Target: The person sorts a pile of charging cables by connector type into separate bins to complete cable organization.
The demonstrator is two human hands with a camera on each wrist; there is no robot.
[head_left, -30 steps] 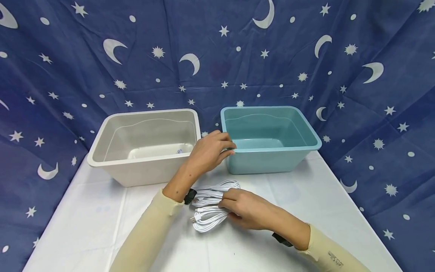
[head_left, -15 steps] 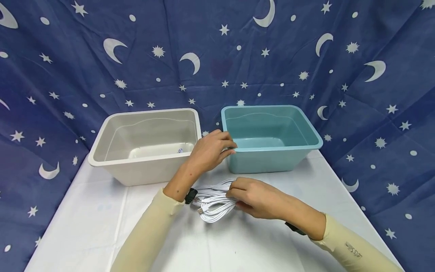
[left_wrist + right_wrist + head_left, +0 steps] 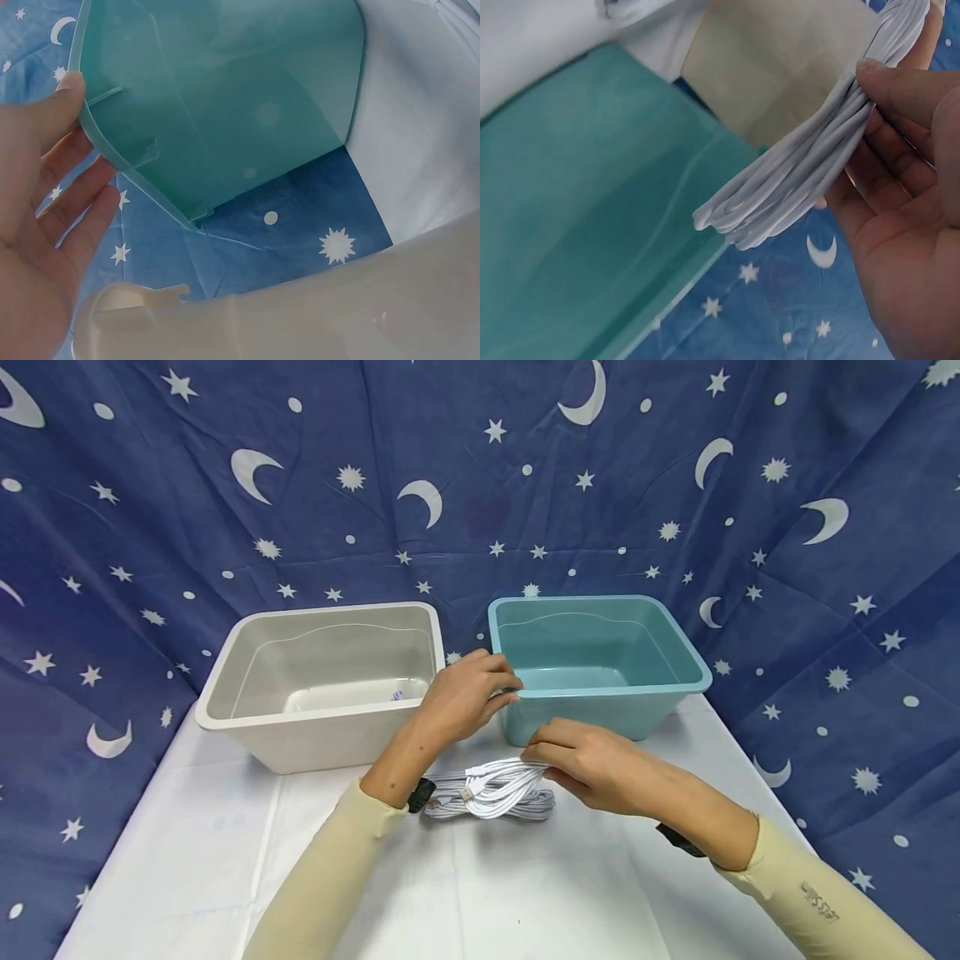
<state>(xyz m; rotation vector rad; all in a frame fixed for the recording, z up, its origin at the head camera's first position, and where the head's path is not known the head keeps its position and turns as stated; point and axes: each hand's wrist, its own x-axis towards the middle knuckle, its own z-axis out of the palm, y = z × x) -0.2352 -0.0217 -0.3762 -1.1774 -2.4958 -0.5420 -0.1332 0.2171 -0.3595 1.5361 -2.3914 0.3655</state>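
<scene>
White tablecloth (image 3: 517, 893) up front, with cream sleeves (image 3: 322, 868) crossing it from either side. And here's the right hand (image 3: 588, 764), thumb and fingertips clamped on a coiled white cable (image 3: 498, 789), gripping one end of the loops. The other end hangs out towards the left arm, tipped with a flat metal plug (image 3: 467, 794) (USB by its look, though it's small from here). Partly hidden by that coil, a second white cable bundle (image 3: 534, 811) lies on the cloth; whether the two touch, I can't tell.

So what does good handling ask for now? I'd say a pinch across every strand, because the right wrist view shows plenty of loops free past the thumb, and one slipping out could unravel the lot. Raise it straight and level, I'd advise, so the plug doesn't snag the lower bundle.

Farther out, the left hand (image 3: 461, 693) has thumb and finger pinched on the rim of the teal plastic bin (image 3: 577, 714), at its near-left corner. A light, steady pinch looks enough there; a tug could tilt it. Just left of it sits a beige plastic bin (image 3: 315, 742), a small blue mark (image 3: 398, 694) on its floor. And at the very back, the navy star-and-moon backdrop (image 3: 487, 443).
</scene>
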